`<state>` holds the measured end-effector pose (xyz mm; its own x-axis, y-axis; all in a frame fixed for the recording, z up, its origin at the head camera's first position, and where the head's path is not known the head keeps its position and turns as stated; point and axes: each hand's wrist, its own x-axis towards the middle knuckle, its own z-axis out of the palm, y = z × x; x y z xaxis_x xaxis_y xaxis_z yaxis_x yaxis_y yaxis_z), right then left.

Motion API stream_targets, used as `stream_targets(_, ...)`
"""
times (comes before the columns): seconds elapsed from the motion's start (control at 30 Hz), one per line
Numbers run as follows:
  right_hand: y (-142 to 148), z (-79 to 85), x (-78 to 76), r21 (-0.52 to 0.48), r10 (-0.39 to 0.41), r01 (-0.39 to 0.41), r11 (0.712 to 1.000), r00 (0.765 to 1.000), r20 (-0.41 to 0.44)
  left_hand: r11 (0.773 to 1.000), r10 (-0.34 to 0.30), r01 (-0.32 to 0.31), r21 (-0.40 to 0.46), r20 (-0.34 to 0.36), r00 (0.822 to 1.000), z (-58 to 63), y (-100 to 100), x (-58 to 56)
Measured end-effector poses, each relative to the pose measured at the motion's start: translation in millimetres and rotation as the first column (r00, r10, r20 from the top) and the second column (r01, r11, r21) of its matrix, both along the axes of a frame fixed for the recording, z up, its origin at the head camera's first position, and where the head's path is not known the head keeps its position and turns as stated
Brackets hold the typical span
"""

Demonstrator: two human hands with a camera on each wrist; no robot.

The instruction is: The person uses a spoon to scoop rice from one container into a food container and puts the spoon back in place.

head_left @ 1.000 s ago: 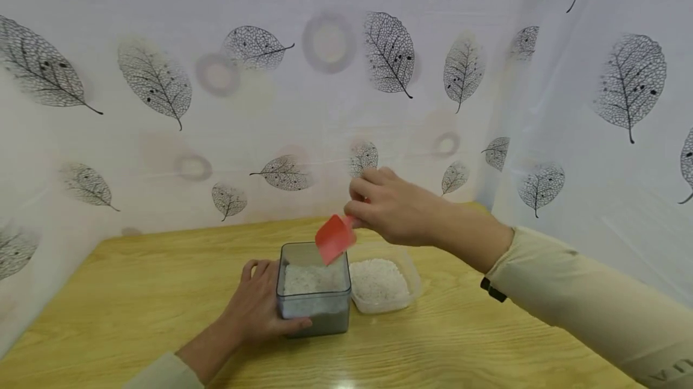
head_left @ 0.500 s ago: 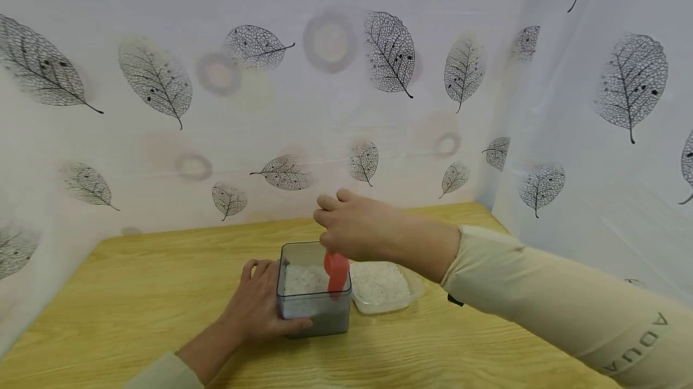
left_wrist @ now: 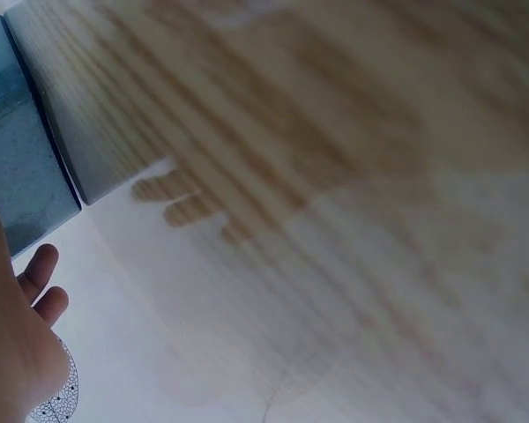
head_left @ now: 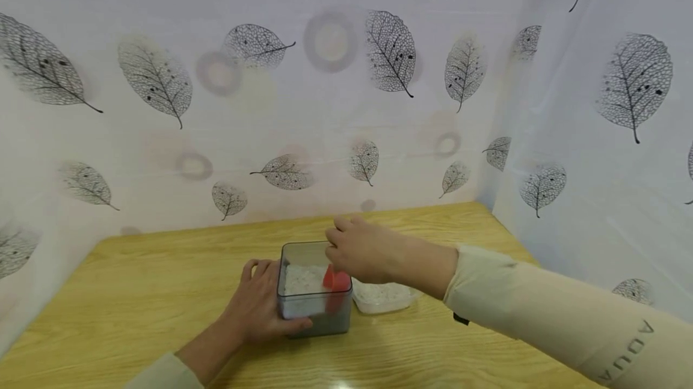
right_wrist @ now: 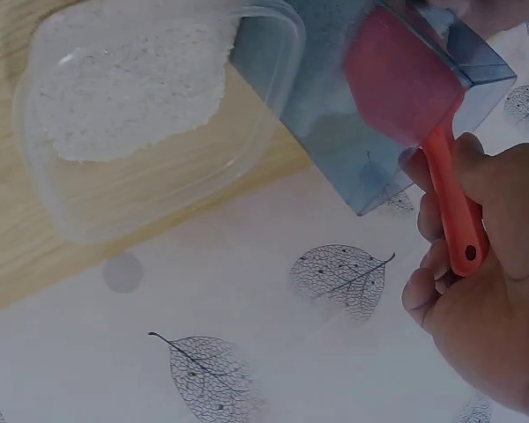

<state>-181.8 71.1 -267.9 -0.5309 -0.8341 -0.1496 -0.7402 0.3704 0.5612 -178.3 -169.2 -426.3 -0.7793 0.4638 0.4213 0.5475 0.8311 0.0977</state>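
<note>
A grey see-through square container (head_left: pixel 314 315) holding white rice-like grains (head_left: pixel 302 279) stands on the table. My left hand (head_left: pixel 258 302) holds it from the left, thumb along the front wall and fingers at the far left side. My right hand (head_left: pixel 361 251) grips a red scoop (right_wrist: pixel 406 79) by its handle (right_wrist: pixel 458 207). The scoop's head (head_left: pixel 337 281) points down inside the container, near its right wall. The scoop's tip shows only dimly through the front wall.
Right beside the container sits a low clear plastic tub (head_left: pixel 383 303) of similar white grains, partly hidden by the right hand. The wood-grain table (head_left: pixel 162 281) ends at a leaf-patterned curtain (head_left: pixel 319 106) behind and to the right.
The right hand has come down and left, bringing the scoop from above the container's rim into it, and the scoop has tipped downward. The left hand stays in place.
</note>
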Motion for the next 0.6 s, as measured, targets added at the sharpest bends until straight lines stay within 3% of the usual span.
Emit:
stream_targets(0.27,16,-20.2,-1.8,-0.198,0.028,-0.011,0.980,0.996,0.082,1.000,-0.013,0.013,0.001,-0.008,1.000,-0.3,-1,-1.0)
stream_targets(0.43,21,-28.9,-2.3,-0.331,-0.016,0.094,0.939,0.973,0.230,1.000,-0.013,0.013,-0.005,-0.008,1.000,-1.3,-1,-1.4)
stream_targets(0.6,24,-35.6,-2.7,-0.435,-0.040,0.201,0.878,0.935,0.352,1.000,-0.014,0.014,0.000,-0.007,1.000,-2.1,-1,-2.0)
